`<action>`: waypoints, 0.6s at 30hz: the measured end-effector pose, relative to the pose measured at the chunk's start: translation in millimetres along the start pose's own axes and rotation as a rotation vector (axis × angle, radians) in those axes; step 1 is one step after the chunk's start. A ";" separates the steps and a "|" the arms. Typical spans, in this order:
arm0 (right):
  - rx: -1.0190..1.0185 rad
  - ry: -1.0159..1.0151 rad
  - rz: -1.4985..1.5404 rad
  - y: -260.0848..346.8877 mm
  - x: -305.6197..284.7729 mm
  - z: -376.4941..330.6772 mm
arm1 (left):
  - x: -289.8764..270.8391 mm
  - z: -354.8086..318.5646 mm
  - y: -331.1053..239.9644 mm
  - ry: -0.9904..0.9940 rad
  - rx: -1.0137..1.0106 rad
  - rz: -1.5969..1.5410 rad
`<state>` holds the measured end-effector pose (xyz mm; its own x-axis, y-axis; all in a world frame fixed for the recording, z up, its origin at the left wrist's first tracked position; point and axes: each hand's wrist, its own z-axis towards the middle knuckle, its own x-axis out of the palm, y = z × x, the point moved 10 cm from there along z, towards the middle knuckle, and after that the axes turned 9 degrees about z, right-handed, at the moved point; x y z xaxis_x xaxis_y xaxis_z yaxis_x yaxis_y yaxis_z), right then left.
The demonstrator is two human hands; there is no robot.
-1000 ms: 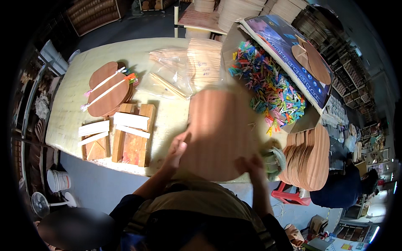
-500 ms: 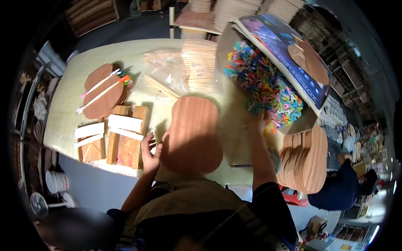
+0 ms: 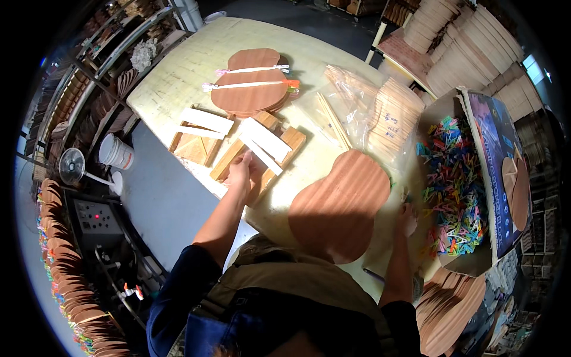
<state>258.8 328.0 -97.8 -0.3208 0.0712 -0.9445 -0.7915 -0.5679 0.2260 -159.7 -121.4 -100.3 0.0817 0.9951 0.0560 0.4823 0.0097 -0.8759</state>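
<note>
My left hand (image 3: 239, 171) is at a wooden frame (image 3: 291, 141) that bears white strips (image 3: 262, 143). Its fingers curl at the block's edge, and whatever they pinch is hidden. A guitar-shaped reddish-brown wood panel (image 3: 342, 205) lies flat between my hands. To its right, my blurred right hand (image 3: 407, 220) is closed, beside an open box of colourful clothespins (image 3: 455, 190). Small greenish bits at its fingertips look like clothespins. A second wooden frame (image 3: 199, 149) with white strips sits left of the first.
Behind the frames lies a stack of shaped panels (image 3: 250, 92) with pale strips clipped across it. Plastic bags of thin wooden strips (image 3: 392, 113) lie farther back. More panels (image 3: 449, 309) stand at lower right. A fan (image 3: 72, 165) and white bucket (image 3: 116, 152) stand off the table's left edge.
My right hand has come out of the clothespin pile toward the panel. My left hand has moved from beside the panel onto the wooden frame. The whole view has turned.
</note>
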 end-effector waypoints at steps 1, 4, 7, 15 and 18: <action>-0.023 -0.022 0.023 8.4 -4.9 -7.9 | 5.8 4.1 6.8 0.000 -0.091 -0.006; -0.063 -0.091 0.069 33.4 -29.6 -30.4 | 16.6 30.1 23.7 0.020 -0.128 -0.233; -0.066 -0.183 -0.083 55.1 -56.8 -44.6 | 11.9 49.4 41.7 0.056 -0.179 -0.428; 0.209 0.061 0.161 40.7 -26.6 -83.4 | 124.0 -124.8 -88.5 0.283 1.075 0.506; 0.247 0.031 0.163 49.1 -45.4 -82.3 | 200.1 -206.4 -55.4 0.621 1.394 0.778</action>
<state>277.4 229.4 -63.5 -0.4414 -0.0319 -0.8968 -0.8346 -0.3526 0.4233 10.0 56.7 58.3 0.3743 0.6253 -0.6848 -0.8717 -0.0146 -0.4898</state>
